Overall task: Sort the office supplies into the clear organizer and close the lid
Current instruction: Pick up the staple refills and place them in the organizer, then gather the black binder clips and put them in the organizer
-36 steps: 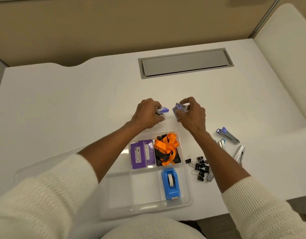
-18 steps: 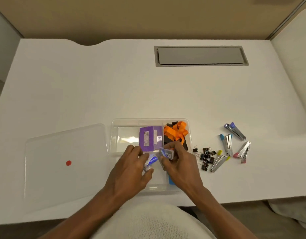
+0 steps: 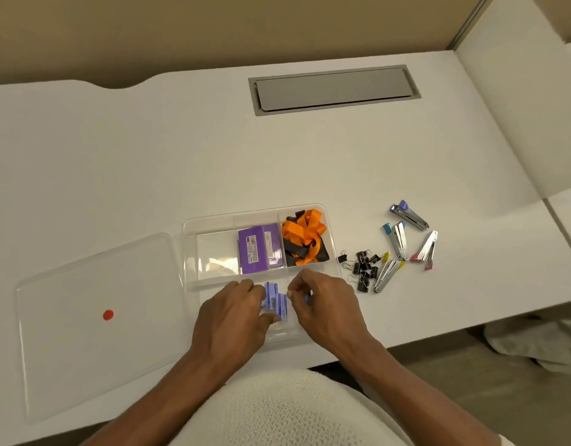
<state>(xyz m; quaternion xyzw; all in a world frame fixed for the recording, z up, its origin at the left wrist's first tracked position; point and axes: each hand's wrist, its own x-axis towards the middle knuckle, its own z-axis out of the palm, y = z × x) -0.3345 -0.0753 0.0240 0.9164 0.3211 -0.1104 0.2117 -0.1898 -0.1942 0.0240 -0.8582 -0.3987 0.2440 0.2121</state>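
The clear organizer [image 3: 255, 214] sits at the desk's front edge, its lid [image 3: 84, 333] lying flat to its left. Purple boxes [image 3: 258, 249] fill a rear compartment and an orange and black lanyard [image 3: 303, 236] the rear right one. Two small blue staple boxes [image 3: 272, 296] stand in a front compartment between my hands. My left hand [image 3: 232, 317] pinches one of them. My right hand [image 3: 326, 310] has its fingertips closed on the other small blue box [image 3: 282, 307]. A blue tape dispenser [image 3: 306, 298] is almost hidden under my right hand.
Right of the organizer lie black binder clips [image 3: 363, 268] and several small metal staplers [image 3: 396, 239], the farthest one [image 3: 409, 217] purple-tipped. A grey cable hatch [image 3: 334, 90] is set into the desk at the back. A red dot [image 3: 108, 314] marks the lid.
My hands carried the two small blue boxes from beyond the organizer back over it and lowered them into a front compartment. The camera view shifted.
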